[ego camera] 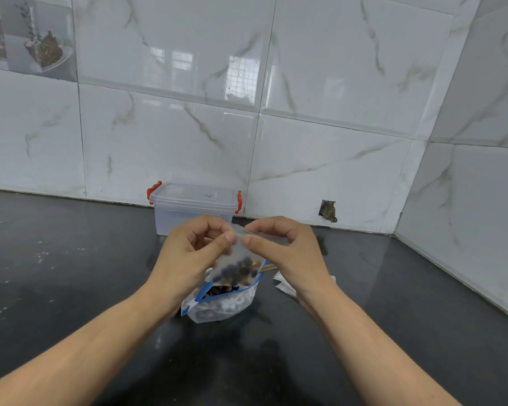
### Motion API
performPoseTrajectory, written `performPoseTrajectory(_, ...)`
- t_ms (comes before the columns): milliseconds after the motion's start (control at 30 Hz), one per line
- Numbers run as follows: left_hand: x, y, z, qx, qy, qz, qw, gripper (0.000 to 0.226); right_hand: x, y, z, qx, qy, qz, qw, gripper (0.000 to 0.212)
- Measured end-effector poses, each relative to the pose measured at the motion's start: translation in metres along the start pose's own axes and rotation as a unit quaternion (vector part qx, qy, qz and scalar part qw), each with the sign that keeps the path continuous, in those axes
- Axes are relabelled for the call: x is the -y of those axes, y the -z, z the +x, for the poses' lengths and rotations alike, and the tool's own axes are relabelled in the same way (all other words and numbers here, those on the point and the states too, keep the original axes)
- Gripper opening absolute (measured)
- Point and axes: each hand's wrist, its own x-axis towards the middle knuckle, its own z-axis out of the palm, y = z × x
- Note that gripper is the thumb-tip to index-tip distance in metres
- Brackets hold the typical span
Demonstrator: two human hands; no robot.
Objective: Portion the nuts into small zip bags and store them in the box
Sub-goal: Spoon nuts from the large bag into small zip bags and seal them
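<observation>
Frosted plastic, a small zip bag [237,263] of nuts [238,271] hangs above the bench [71,273], its top edge pinched by both the left hand [188,256] and right hand [288,253]. Below stands an open blue-zippered bag [220,303]; behind, the lidded box [194,208].

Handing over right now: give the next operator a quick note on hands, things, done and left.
Left hand and right hand: both pinch the top of the small bag, held above the big bag.
Small bag holds nuts; whether its zip is closed I cannot tell.
Big bag stands open on the counter.
Box at the wall, lid on.
Spare bags lie right.
Left: seal, open box, store, repeat.
</observation>
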Motion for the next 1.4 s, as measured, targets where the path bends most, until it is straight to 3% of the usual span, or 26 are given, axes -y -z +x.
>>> performPoseTrajectory(200, -0.0021, -0.0013, -0.0013, 0.015, -0.020, 0.011, 1.000, 0.008, 0.0013, -0.0038, -0.0022, 0.011, 0.025, -0.054, 0.998, 0.004)
performPoseTrajectory(500, -0.0006, -0.0004, -0.0025, 0.029, -0.027, 0.023, 0.999, 0.007, 0.0000, -0.0072, -0.0026, -0.001, 0.056, -0.112, 0.992, 0.014)
performPoseTrajectory(633, -0.0011, 0.0005, -0.0014, 0.016, -0.011, 0.000, 1.000, 0.008, 0.0022, -0.0058, -0.0022, -0.004, 0.036, -0.065, 0.997, 0.008)
performPoseTrajectory(733, 0.0000, 0.0010, -0.0005, 0.000, 0.013, -0.021, 1.000, 0.007, 0.0011, -0.0021, -0.0001, 0.002, 0.033, -0.046, 0.998, 0.015)
performPoseTrajectory(967, 0.0010, -0.0015, -0.0016, -0.004, 0.006, -0.025, 1.000, 0.007, -0.0044, -0.0064, 0.0014, -0.026, 0.053, -0.140, 0.988, 0.024)
performPoseTrajectory(1167, 0.0021, 0.0021, 0.0004, -0.015, 0.010, -0.028, 0.999, 0.004, -0.0007, -0.0029, 0.0018, -0.007, 0.039, -0.064, 0.997, 0.016)
performPoseTrajectory(1400, 0.0037, 0.0019, 0.0019, -0.021, 0.018, -0.049, 0.998, 0.003, -0.0069, -0.0016, 0.0050, -0.022, 0.033, -0.092, 0.995, 0.022)
